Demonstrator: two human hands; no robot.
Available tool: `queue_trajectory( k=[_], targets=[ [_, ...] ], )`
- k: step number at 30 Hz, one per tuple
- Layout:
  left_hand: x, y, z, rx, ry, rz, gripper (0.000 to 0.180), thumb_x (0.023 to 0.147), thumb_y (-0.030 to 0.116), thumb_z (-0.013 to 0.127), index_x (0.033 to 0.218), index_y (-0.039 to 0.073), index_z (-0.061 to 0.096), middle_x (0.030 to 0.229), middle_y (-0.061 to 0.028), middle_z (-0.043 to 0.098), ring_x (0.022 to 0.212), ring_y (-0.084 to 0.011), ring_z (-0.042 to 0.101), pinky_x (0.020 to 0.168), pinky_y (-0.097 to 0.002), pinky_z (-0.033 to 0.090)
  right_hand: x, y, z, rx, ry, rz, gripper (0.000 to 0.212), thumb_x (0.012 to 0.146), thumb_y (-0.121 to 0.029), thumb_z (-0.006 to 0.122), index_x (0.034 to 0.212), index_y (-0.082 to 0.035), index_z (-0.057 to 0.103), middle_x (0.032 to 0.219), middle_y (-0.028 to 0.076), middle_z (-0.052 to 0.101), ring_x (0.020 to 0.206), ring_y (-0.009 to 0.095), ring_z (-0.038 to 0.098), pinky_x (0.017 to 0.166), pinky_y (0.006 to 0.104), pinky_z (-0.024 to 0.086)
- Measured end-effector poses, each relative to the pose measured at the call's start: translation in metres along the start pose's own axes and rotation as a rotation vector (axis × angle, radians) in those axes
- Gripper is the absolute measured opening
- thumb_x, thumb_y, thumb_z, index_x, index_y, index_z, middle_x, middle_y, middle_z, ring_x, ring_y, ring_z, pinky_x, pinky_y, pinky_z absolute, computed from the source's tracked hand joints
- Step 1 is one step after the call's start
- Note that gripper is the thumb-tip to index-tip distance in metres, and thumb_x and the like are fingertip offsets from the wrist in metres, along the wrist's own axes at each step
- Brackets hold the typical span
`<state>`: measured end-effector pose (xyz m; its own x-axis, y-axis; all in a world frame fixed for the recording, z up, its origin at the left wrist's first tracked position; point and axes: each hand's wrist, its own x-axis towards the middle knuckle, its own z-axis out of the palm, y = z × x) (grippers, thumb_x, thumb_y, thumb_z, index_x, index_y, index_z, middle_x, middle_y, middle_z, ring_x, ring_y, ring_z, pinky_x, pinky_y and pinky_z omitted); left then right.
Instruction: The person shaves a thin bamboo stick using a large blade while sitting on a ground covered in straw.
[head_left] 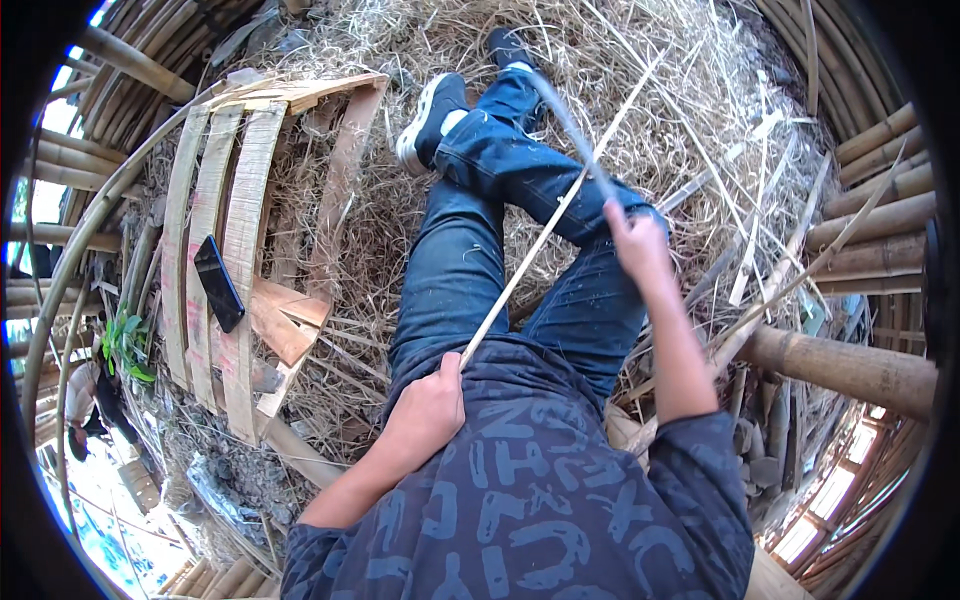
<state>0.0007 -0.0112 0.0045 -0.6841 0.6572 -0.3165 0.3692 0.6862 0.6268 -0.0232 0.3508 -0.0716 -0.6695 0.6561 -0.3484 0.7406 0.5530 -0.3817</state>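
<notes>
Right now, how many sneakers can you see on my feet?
2. The nearer sneaker, white-soled, lies right of the wooden slats; the farther sneaker is ahead and right of it, on the straw.

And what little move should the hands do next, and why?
Perhaps draw the blurred long tool gently along the pale strip: the left hand grips its near end, and the right hand holds the tool across it in view, though touching is unclear.
</notes>
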Motion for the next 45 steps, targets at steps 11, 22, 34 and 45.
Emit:
queue_trajectory(
  k=[11, 22, 34, 45],
  targets=[
    [-0.004, 0.005, 0.006, 0.135, -0.04, -0.041, 0.01, 0.092, 0.003, 0.045, 0.1, -0.003, 0.044, 0.066, -0.0231, 0.061, 0.059, -0.0408, 0.063, 0.05, -0.0484, 0.051, -0.128, -0.045, 0.026, -0.073, -0.178, -0.365, 0.074, 0.081, -0.071, 0.054, 0.073, 0.001, 0.068, 0.071, 0.023, 0.067, 0.071, 0.04, 0.068, 0.066, 0.049, 0.055],
    [-0.001, 0.029, 0.009, 0.201, -0.028, -0.13, 0.017, 0.086, 0.009, 0.054, 0.095, -0.001, 0.043, 0.061, -0.0206, 0.061, 0.055, -0.0387, 0.062, 0.05, -0.0475, 0.052, 0.0, 0.024, -0.025, -0.134, 0.071, -0.078, 0.082, 0.085, -0.069, 0.051, 0.093, 0.011, 0.069, 0.092, 0.033, 0.066, 0.091, 0.046, 0.066, 0.082, 0.051, 0.052],
    [-0.003, 0.017, 0.016, -0.114, -0.064, -0.25, 0.037, 0.088, 0.024, 0.063, 0.103, -0.005, 0.047, 0.069, -0.0265, 0.06, 0.07, -0.0438, 0.061, 0.065, -0.0503, 0.049, -0.152, -0.058, 0.027, 0.062, -0.297, -0.556, 0.072, 0.082, -0.07, 0.055, 0.082, 0.0, 0.07, 0.071, 0.025, 0.066, 0.074, 0.041, 0.068, 0.068, 0.0495, 0.054],
    [-0.019, 0.025, 0.025, -0.259, -0.06, -0.331, 0.03, 0.088, 0.026, 0.067, 0.092, 0.001, 0.051, 0.069, -0.0127, 0.055, 0.062, -0.0214, 0.052, 0.06, -0.0357, 0.045, -0.058, -0.018, 0.023, -0.018, -0.096, -0.425, 0.083, 0.081, -0.077, 0.048, 0.087, 0.002, 0.071, 0.086, 0.027, 0.068, 0.087, 0.041, 0.067, 0.078, 0.0481, 0.054]
  ],
)
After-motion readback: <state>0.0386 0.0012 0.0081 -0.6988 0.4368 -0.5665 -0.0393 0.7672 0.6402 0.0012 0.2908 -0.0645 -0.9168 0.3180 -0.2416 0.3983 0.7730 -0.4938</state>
